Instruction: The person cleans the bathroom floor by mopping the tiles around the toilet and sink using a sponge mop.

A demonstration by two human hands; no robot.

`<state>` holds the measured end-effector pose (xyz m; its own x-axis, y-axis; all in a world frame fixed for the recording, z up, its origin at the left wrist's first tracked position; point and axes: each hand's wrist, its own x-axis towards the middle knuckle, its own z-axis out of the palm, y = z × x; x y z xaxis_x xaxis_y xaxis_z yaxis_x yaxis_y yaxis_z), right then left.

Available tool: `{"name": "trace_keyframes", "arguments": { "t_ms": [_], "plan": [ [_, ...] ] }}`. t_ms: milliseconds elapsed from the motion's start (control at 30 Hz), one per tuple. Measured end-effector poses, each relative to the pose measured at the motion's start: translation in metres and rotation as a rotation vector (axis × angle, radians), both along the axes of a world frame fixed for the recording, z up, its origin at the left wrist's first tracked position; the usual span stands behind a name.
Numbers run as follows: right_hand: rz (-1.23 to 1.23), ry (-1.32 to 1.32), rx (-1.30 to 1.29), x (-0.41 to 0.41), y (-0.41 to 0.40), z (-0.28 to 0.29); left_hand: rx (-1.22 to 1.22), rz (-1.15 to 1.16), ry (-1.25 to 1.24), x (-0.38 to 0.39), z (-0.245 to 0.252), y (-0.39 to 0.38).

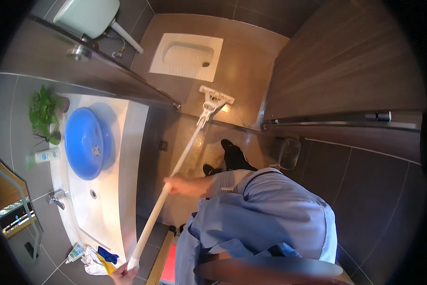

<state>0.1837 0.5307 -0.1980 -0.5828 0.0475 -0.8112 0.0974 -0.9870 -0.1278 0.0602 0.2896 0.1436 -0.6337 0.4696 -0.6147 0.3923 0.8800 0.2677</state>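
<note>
A white long-handled floor mop (pixel 185 153) slants across the view. Its wide flat head (pixel 217 95) rests on the wet-looking floor, just below a white squat toilet (pixel 186 57). My right hand (pixel 172 184) is closed around the middle of the pole. At the bottom edge, my left hand (pixel 124 274) grips the pole's upper end; part of this hand is cut off by the frame. My dark shoes (pixel 227 143) are on the floor to the right of the pole.
Left of the pole, a white washbasin counter (pixel 131 142) carries a blue plastic basin (pixel 83 142), a potted plant (pixel 42 114), bottles and cloths (pixel 94 262). Brown partition panels (pixel 341 71) flank the toilet area. A small bin (pixel 290 153) stands at right, by the dark tiled wall.
</note>
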Motion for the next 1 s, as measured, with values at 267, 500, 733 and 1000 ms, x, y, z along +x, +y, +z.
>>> {"name": "trace_keyframes", "arguments": {
  "t_ms": [267, 500, 733, 1000],
  "plan": [
    [-0.395, -0.776, 0.800, 0.114, 0.323, -0.153, 0.124, -0.369, 0.010, 0.151, -0.190, 0.293],
    [-0.149, -0.698, 0.813, 0.095, 0.209, -0.130, 0.043, -0.174, -0.145, 0.104, -0.129, 0.241],
    [-0.249, -0.227, 0.195, 0.067, 0.108, -0.016, 0.381, 0.378, 0.072, 0.081, 0.000, 0.107],
    [-0.346, -0.377, 0.279, 0.075, 0.170, -0.057, 1.968, 0.303, -0.306, 0.089, -0.087, 0.110]
  ]
}}
